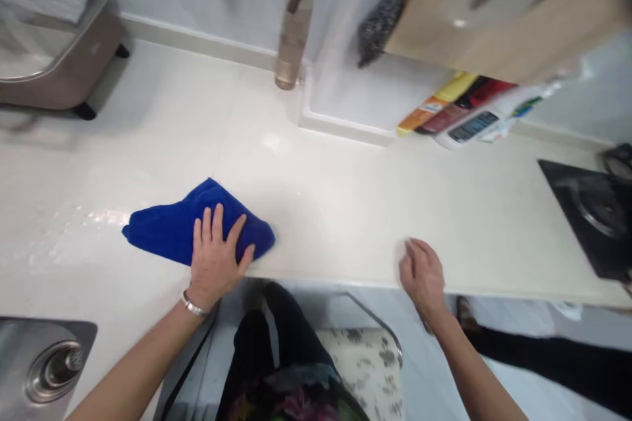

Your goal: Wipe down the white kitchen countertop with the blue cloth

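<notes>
Just one blue cloth (165, 231) under the left hand (216, 258), right hand (421, 278) apart, empty.

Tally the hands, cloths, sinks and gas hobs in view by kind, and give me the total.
hands: 2 (left hand, right hand)
blue cloth: 1
steel sink: 1
black gas hob: 1
Total: 5

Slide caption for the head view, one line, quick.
Left hand presses a blue cloth onto a cream countertop beside a steel sink; right hand rests on the counter's front edge.
</notes>
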`<state>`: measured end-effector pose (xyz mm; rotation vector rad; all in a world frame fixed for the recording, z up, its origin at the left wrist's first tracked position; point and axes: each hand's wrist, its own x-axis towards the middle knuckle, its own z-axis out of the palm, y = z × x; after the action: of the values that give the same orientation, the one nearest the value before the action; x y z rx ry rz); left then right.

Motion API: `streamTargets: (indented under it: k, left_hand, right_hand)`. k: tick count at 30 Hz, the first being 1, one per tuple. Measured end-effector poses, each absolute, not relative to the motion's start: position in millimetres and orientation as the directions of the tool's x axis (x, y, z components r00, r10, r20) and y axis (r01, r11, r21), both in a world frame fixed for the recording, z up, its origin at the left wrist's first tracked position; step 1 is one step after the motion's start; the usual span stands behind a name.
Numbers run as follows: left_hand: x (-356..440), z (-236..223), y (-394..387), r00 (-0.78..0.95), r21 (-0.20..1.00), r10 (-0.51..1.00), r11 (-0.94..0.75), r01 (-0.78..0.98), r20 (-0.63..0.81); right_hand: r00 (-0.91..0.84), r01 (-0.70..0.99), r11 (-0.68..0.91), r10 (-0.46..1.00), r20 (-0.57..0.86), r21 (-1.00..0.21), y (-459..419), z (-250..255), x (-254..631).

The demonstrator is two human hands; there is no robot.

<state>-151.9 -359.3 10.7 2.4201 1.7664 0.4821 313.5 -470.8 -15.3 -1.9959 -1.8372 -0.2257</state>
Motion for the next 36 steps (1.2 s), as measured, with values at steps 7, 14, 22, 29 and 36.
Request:
streamTargets:
  k: [7,14,22,29,36]
  left_hand:
    - [-150.9,-1.8,-364.7,0.284,0.308,0.946,-0.32,0.896,0.155]
    - [-150.0,-8.7,-356.1,0.273,0.369,0.943,-0.327,0.87,0.191]
    - [-101.6,-11.2,-361.7,-0.024,0.287,0.982,-0.031,0.957,0.186]
    - [49.6,-1.0,-383.1,-0.011,0.264,0.995,-0.016,0.964,0.099]
    - [-5.4,-0.9,-459.3,0.372,0.091,0.855,-0.43,0.898,0.361]
  right_hand:
    - [0.05,0.991,0.0,0.929,0.366,-0.133,-475.9,-34.9,341.4]
    - [-0.057,0.998,0.067,0.948,0.314,-0.019,-473.7,-39.3,366.9]
    - [-0.23,0.973,0.19,0.831,0.506,0.131,-454.8,-53.8,348.8]
    - [-0.275,0.961,0.202,0.766,0.581,0.189,-450.1,-54.4,332.0]
    - [-0.282,0.884,0.458,0.687,0.669,-0.097,-429.2,-61.0,326.6]
